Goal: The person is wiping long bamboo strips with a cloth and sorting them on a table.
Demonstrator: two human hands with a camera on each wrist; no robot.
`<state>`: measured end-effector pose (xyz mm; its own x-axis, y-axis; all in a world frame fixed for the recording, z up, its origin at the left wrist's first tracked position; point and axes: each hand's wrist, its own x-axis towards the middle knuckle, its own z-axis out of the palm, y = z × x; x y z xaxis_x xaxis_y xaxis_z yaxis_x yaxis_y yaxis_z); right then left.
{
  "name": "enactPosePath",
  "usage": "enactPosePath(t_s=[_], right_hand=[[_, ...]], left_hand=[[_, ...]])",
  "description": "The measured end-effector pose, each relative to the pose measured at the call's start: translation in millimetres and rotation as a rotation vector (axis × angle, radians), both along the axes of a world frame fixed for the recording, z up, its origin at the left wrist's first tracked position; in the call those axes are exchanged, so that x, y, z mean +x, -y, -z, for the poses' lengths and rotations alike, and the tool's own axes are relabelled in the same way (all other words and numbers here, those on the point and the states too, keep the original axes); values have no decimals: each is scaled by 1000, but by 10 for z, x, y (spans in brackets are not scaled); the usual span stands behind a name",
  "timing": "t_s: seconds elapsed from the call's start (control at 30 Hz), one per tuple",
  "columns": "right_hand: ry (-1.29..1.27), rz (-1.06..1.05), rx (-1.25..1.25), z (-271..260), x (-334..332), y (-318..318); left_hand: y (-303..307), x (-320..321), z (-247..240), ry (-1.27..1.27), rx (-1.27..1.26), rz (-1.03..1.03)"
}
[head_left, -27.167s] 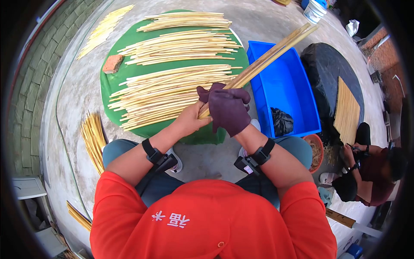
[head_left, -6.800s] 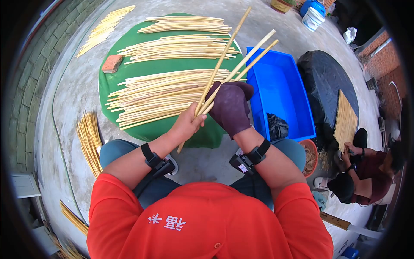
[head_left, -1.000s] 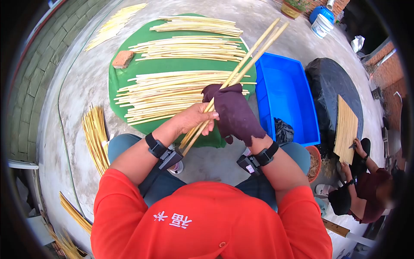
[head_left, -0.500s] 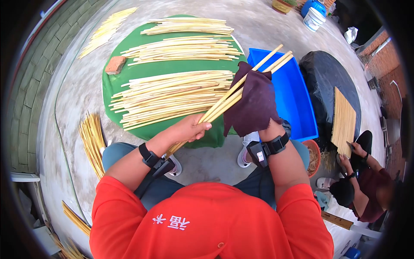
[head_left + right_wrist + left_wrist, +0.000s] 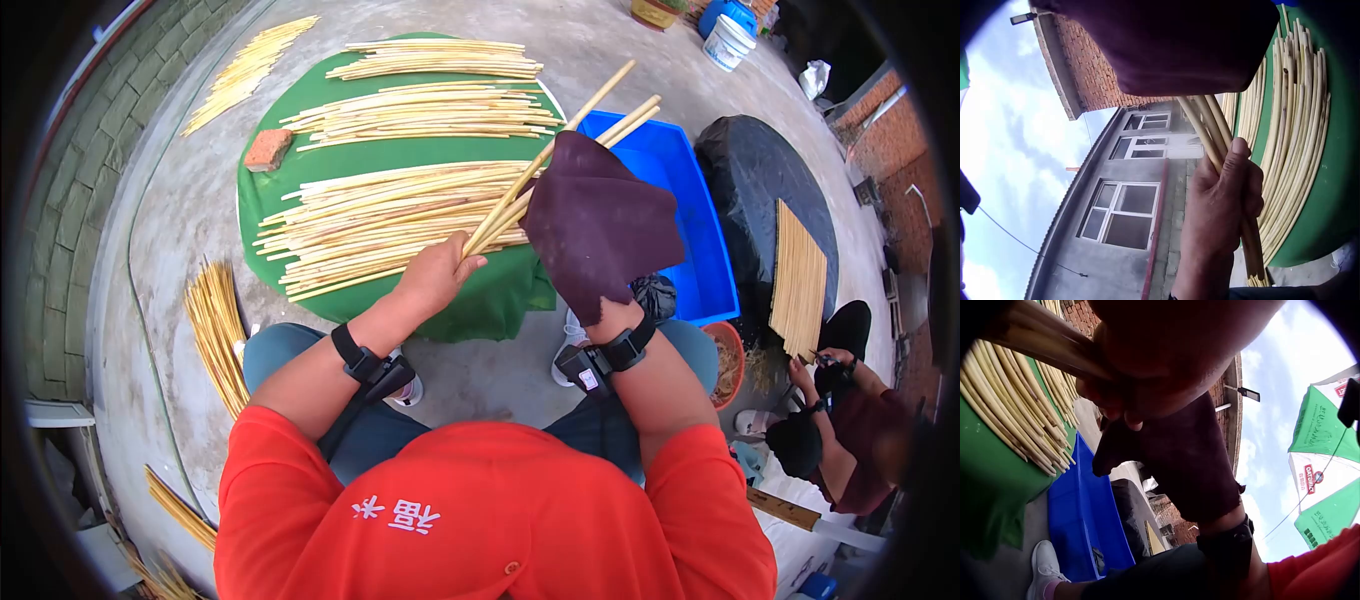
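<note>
My left hand (image 5: 430, 282) grips the lower part of a few pale, thin wooden sticks (image 5: 600, 95), which slant up to the right. In the right wrist view, its thumb lies along the sticks (image 5: 1200, 134). A dark purple cloth (image 5: 605, 215), leathery in look, spreads over my right hand (image 5: 613, 316) and hides its fingers; only skin near the wrist shows. Farther up, the sticks pass behind the cloth's left edge and come out above it. I cannot tell whether the covered fingers hold them. The left wrist view shows the cloth (image 5: 1172, 450) hanging beyond my left hand.
A round table under a green cover (image 5: 300, 100) carries rows of similar sticks (image 5: 400, 205) and a brick (image 5: 268, 150). Right of it stands a blue tub (image 5: 705, 270). A person (image 5: 860, 440) works at a slatted panel (image 5: 797, 275). A stick bundle (image 5: 215, 320) leans at left.
The thick bundle held 27 seconds ago is now a few sticks. Within the last second the purple cloth has spread wider over my right hand; the stick tips have risen slightly since half a second ago.
</note>
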<state>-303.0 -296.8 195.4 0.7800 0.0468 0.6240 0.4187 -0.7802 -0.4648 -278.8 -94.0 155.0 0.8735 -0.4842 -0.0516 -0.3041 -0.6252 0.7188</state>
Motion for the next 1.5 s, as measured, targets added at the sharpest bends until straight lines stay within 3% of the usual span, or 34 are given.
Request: enactPosePath(t_s=[0.03, 0.07, 0.13, 0.17, 0.23, 0.3, 0.43, 0.47, 0.53, 0.57, 0.63, 0.73, 0.8, 0.83, 0.87, 0.9, 0.93, 0.97, 1.03, 1.1, 1.17, 1.27, 1.33, 1.37, 1.4, 1.43, 1.5], right_hand=[[-71, -123, 126, 406, 95, -28], [-69, -120, 127, 248, 119, -167], [-574, -40, -965, -67, 165, -386], [-571, -34, -966, -69, 142, -343], [119, -292, -292, -29, 71, -233], [15, -347, -148, 109, 96, -220], [-404, -540, 440, 400, 112, -199], [-404, -539, 440, 370, 138, -193], [-100, -57, -586, 263, 230, -190], [-98, -55, -587, 243, 240, -208], [-106, 169, -512, 207, 247, -228], [29, 63, -297, -379, 37, -50], [-115, 104, -204, -422, 57, 162], [-12, 113, -211, -262, 139, 362], [101, 93, -95, -375, 63, 432], [56, 221, -220, -409, 44, 558], [209, 246, -260, -360, 138, 712], [166, 365, -205, -149, 220, 933], [183, 234, -104, -99, 245, 1203], [-136, 1154, -1840, -404, -45, 1115], [303, 1514, -2070, -353, -23, 1219], [502, 1293, -2198, -388, -30, 927], [668, 1086, -2320, -465, -71, 608], [744, 983, -2375, -474, -78, 471], [731, 984, -2378, -452, -76, 338], [610, 654, -1952, -411, -61, 192], [350, 93, -1054, -300, 7, -74]], left_hand=[[78, -46, 3, 223, 140, 6], [153, -79, -63, 107, 108, -18], [214, -113, -109, 112, 69, 15], [225, -115, -120, 113, 32, 45], [169, -53, -39, 97, -79, 81], [87, 6, -52, -721, -490, 174], [50, -54, -77, -918, -740, 194], [47, -62, -88, -918, -714, 194], [77, -91, -142, -924, -679, 163], [87, -108, -170, -930, -645, 131], [78, -131, -218, -910, -606, 139], [2, -123, -233, -908, -529, 188], [-103, -127, -230, -939, -458, 236], [-176, -139, -238, -948, -458, 214], [-256, -125, -258, -893, -389, 243], [-339, -99, -288, -838, -320, 271], [-440, -41, -323, -740, -194, 299], [-574, 14, -303, -668, -173, 319], [-873, 184, -374, -434, 43, 340], [-1214, 297, -433, -202, 94, 167], [-1472, 457, -548, -203, 178, -45], [-1587, 721, -599, -96, 204, -86], [-1520, 911, -575, 46, 397, -83], [-1530, 1031, -463, 47, 402, -78], [-1534, 1160, -260, 211, 495, -19], [-1521, 1249, -114, 376, 581, 43], [-1421, 1373, 24, 324, 625, 55]])
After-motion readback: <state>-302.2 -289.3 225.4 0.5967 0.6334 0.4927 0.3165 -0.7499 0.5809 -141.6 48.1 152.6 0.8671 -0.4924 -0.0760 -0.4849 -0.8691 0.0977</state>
